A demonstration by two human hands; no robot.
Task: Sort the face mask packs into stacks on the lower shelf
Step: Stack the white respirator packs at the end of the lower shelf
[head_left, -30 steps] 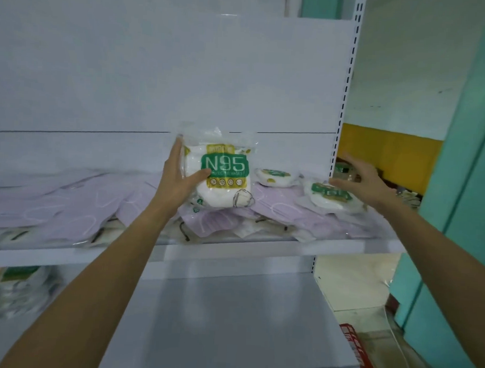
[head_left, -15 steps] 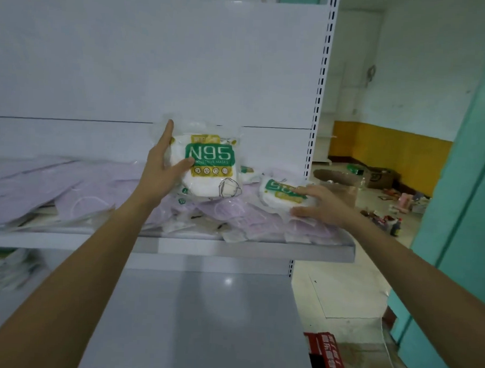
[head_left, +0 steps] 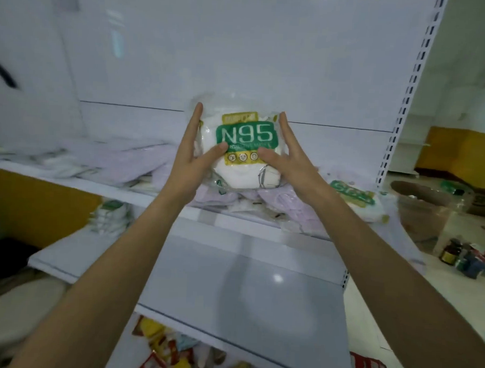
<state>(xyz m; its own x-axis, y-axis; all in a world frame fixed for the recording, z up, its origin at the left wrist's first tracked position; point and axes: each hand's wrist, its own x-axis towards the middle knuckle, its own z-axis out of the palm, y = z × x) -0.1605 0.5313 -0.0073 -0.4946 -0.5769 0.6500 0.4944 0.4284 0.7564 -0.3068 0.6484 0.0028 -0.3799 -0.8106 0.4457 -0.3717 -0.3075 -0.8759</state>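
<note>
Two hands pinch the N95 pack (head_left: 245,145) upright between them, left hand (head_left: 191,162) and right hand (head_left: 288,160) each with thumb in front, fingers behind. The lower shelf (head_left: 239,289) waits below my wrists. Such slick wrapping could, I reckon, slide free on the way down.

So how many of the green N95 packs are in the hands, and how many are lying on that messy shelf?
N95 pack held between the left hand and right hand: 1
N95 pack lying on the upper shelf: 1
Total: 2
The purple packs are too jumbled to count.
</note>
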